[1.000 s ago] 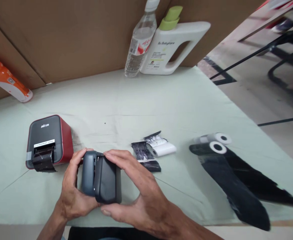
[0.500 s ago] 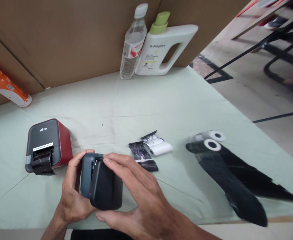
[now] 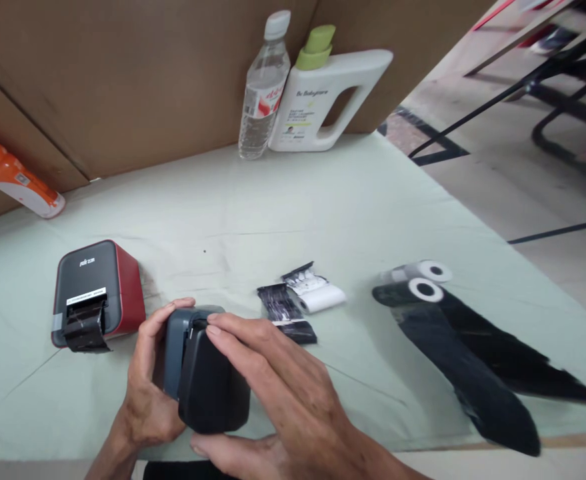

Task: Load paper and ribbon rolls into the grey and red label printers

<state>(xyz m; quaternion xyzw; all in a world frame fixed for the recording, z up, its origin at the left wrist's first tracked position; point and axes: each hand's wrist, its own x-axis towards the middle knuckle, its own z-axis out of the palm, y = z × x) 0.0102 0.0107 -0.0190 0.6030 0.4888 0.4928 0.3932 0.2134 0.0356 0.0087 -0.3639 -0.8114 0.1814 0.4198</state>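
Observation:
My left hand (image 3: pixel 147 387) is wrapped round the blue-grey side of a small portable printer (image 3: pixel 213 387), held above the front of the table. The printer's black cover stands slightly apart from the blue-grey body, with a narrow gap along the upper edge. My right hand (image 3: pixel 293 400) grips the black part, fingertips at its top edge and thumb by its lower edge. What lies inside the printer is hidden. To the left stands a red-and-black printer (image 3: pixel 90 293) with a strip of dark paper (image 3: pixel 87 328) hanging from its slot.
Behind my hands lies a small white paper roll (image 3: pixel 325 299) beside crumpled black strips (image 3: pixel 283 303). Further right are two rolls (image 3: pixel 425 289), one trailing long black paper (image 3: pixel 473 360). A water bottle (image 3: pixel 265 93), a white detergent bottle (image 3: pixel 307 113) and an orange bottle (image 3: pixel 17 177) stand along the brown partition (image 3: pixel 137 80).
The portable printer has tilted a little and shifted slightly right and down in my hands, showing more of its black face. Both hands keep their hold.

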